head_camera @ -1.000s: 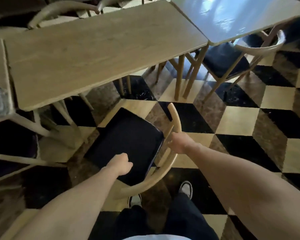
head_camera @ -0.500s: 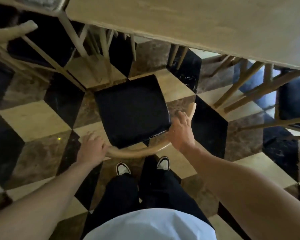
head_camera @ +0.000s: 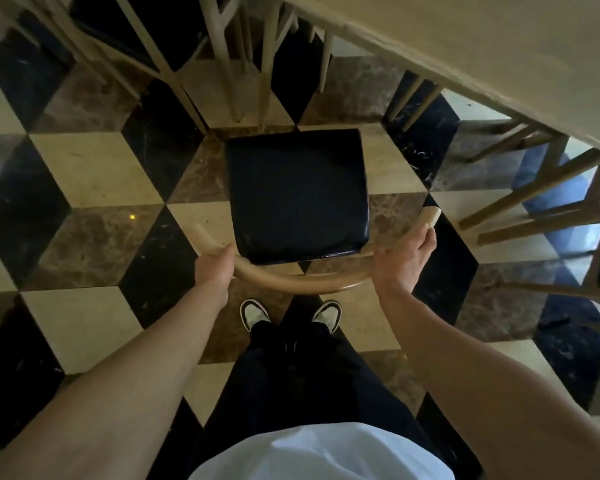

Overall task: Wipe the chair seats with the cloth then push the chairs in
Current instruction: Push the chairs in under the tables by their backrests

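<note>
While the person stands square behind the chair (head_camera: 297, 195), the left hand (head_camera: 212, 268) and right hand (head_camera: 403, 259) each grip its curved back rail (head_camera: 302, 284), one per side for a straight push. It stands short of the table (head_camera: 499, 60) (no cloth visible).

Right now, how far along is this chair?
No cloth is in view, so wiping cannot be confirmed. In hand: left hand and right hand grip the curved backrest. Left: the black seat stands clear of the table, not pushed in.
</note>
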Action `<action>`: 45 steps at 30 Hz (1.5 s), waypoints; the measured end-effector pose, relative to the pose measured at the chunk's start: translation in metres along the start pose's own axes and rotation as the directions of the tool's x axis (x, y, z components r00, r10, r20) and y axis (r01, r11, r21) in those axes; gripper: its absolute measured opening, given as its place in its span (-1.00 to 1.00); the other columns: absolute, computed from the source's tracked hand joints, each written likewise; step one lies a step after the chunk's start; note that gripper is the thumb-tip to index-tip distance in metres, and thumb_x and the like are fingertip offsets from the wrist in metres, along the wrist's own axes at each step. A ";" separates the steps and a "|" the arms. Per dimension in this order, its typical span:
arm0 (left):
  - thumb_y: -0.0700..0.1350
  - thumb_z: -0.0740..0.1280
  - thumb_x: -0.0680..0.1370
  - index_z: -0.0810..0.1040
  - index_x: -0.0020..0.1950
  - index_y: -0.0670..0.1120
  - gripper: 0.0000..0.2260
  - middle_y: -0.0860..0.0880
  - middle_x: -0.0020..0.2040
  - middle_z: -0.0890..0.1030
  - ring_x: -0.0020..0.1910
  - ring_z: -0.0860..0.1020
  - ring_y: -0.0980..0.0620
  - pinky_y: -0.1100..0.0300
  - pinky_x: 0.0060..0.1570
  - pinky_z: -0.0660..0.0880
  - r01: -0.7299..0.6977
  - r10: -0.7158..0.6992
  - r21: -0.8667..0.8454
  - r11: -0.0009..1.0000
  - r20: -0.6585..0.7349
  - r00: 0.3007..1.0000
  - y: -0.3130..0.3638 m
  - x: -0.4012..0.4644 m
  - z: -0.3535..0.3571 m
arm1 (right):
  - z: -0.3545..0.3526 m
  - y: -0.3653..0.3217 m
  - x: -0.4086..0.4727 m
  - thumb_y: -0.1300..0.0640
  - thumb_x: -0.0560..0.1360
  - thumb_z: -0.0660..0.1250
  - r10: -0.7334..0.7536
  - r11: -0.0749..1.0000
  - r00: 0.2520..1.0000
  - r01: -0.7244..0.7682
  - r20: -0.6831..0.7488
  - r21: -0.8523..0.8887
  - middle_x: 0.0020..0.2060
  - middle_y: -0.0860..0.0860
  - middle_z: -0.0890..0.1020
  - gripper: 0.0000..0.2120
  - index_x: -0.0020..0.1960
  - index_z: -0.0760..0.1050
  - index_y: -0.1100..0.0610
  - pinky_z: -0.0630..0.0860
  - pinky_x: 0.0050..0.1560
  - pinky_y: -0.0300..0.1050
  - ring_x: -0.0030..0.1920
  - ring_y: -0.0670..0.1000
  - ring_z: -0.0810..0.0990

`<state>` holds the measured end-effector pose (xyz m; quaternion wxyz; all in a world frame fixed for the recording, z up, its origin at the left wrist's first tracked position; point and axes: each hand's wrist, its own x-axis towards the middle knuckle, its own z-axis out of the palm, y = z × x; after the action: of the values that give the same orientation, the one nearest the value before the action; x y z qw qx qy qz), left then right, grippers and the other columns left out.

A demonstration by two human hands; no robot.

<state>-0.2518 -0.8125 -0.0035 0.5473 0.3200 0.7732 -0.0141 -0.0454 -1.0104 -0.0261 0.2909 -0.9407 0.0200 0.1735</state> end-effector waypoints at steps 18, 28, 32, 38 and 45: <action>-0.26 0.44 0.44 0.52 0.25 -0.10 -0.61 -0.18 0.08 0.50 0.08 0.50 -0.16 -0.04 0.18 0.51 0.356 -0.333 -0.190 0.915 0.141 0.932 0.033 0.036 0.000 | -0.009 -0.008 0.055 0.24 0.29 0.57 0.643 0.619 0.674 -0.737 0.365 0.271 -0.07 0.14 0.67 -0.67 -0.02 0.53 0.14 0.65 0.04 0.17 -0.10 0.19 0.68; -0.27 0.44 0.40 0.51 -0.01 -0.15 -0.79 -0.21 0.02 0.48 -0.10 0.47 -0.16 -0.04 -0.30 0.44 0.189 -0.172 -0.203 0.961 0.099 0.980 0.120 0.023 0.026 | -0.030 -0.073 0.090 0.41 0.27 0.48 0.568 0.492 0.674 -0.739 0.473 0.461 -0.23 0.12 0.74 -0.78 -0.11 0.70 0.23 0.58 -0.29 -0.08 -0.23 0.06 0.70; -0.30 0.45 0.38 0.40 -0.12 -0.12 -0.75 -0.20 0.01 0.47 -0.09 0.46 -0.16 -0.04 -0.11 0.47 0.076 -0.056 -0.168 0.983 0.124 0.991 0.173 0.032 0.049 | -0.033 -0.091 0.106 0.43 0.30 0.45 0.575 0.386 0.669 -0.729 0.470 0.565 -0.32 0.11 0.73 -0.79 -0.11 0.67 0.25 0.55 -0.50 -0.16 -0.46 0.00 0.66; -0.31 0.44 0.36 0.43 0.18 -0.16 -0.58 -0.22 0.10 0.49 0.11 0.50 -0.23 -0.15 0.22 0.51 0.003 0.009 -0.064 0.998 0.191 0.982 0.256 0.052 0.084 | -0.022 -0.123 0.132 0.40 0.36 0.44 0.604 0.270 0.670 -0.681 0.432 0.680 -0.31 0.08 0.73 -0.78 -0.02 0.66 0.21 0.59 -0.40 -0.11 -0.43 -0.01 0.66; -0.25 0.48 0.35 0.41 0.29 -0.13 -0.46 -0.20 0.07 0.48 0.10 0.48 -0.23 -0.18 0.17 0.52 -0.046 0.029 0.062 0.997 0.246 0.969 0.334 0.082 0.116 | 0.002 -0.159 0.158 0.32 0.52 0.43 0.647 0.125 0.641 -0.624 0.413 0.771 -0.43 0.07 0.68 -0.87 0.06 0.56 0.26 0.65 -0.37 -0.06 -0.47 -0.04 0.63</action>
<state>0.0001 -0.5509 -0.0105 0.6277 0.3485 0.6926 -0.0694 0.1245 -0.8672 0.0055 0.6222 -0.5512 0.5049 0.2325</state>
